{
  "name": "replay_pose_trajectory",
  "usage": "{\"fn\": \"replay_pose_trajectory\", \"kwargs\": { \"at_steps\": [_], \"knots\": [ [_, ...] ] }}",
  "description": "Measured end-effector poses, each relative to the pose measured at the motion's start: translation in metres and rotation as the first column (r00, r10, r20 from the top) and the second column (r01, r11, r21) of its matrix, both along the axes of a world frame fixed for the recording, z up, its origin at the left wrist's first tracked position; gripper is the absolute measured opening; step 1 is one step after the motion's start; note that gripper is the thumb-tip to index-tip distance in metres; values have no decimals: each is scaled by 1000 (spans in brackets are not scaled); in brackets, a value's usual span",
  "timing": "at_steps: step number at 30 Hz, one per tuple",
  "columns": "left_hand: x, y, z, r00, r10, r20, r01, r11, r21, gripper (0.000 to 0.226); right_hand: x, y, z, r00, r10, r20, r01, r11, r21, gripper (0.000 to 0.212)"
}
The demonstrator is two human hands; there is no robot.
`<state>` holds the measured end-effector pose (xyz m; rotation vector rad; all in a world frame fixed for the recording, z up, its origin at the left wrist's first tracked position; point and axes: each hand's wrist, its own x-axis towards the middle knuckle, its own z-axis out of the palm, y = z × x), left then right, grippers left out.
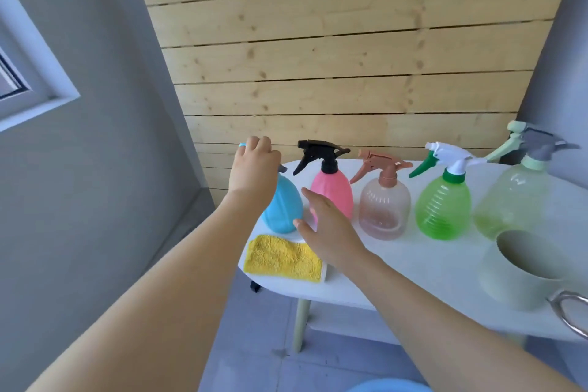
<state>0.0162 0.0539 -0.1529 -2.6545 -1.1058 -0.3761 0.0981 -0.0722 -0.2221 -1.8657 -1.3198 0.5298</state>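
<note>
On table's (pixel 404 259) left: blue spray bottle (pixel 283 210) upright, nozzle leftward; left hand (pixel 253 170) fingers grip its top, right hand (pixel 331 232) fingers spread.

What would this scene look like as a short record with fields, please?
Left grip: curled round the spray top of the blue bottle
Right grip: open, by that bottle's base
Row to its right: pink bottle, clear bottle, green bottle, pale bottle
Front: yellow cloth, pale pot
Surface: white table
</note>
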Motion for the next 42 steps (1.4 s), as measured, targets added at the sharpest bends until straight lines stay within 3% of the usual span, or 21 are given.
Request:
{"fn": "replay_pose_trajectory", "kwargs": {
  "at_steps": [5, 10, 20, 23, 29, 35, 42],
  "knots": [
    [-24, -26, 9, 997, -1, -73, 13, 987, 163, 29, -16, -10, -4, 998, 27, 57, -30, 997, 68, 65],
    [-52, -82, 39, 1000, 2, -15, 1, 979, 202, 32, -41, -41, 7, 998, 16, 59, -26, 984, 175, 75],
    [-80, -207, 72, 972, -143, 189, 155, 987, -51, 32, -69, -163, 29, 990, -101, -100, 112, 988, 110, 113],
    [-87, -239, 72, 948, -206, 243, 234, 968, -93, 31, -73, -195, 32, 983, -141, -118, 152, 984, 93, 109],
    [-84, -267, 52, 936, -260, 237, 304, 936, -176, 24, -75, -238, 15, 961, -194, -195, 199, 980, 7, 82],
    [-69, -273, 26, 906, -265, 330, 356, 898, -257, 21, -67, -239, -21, 922, -292, -255, 321, 944, 78, 88],
    [-61, -262, -16, 814, -133, 565, 380, 858, -345, 17, -35, -226, -44, 944, -319, -87, 325, 943, 71, 85]
  ]
}}
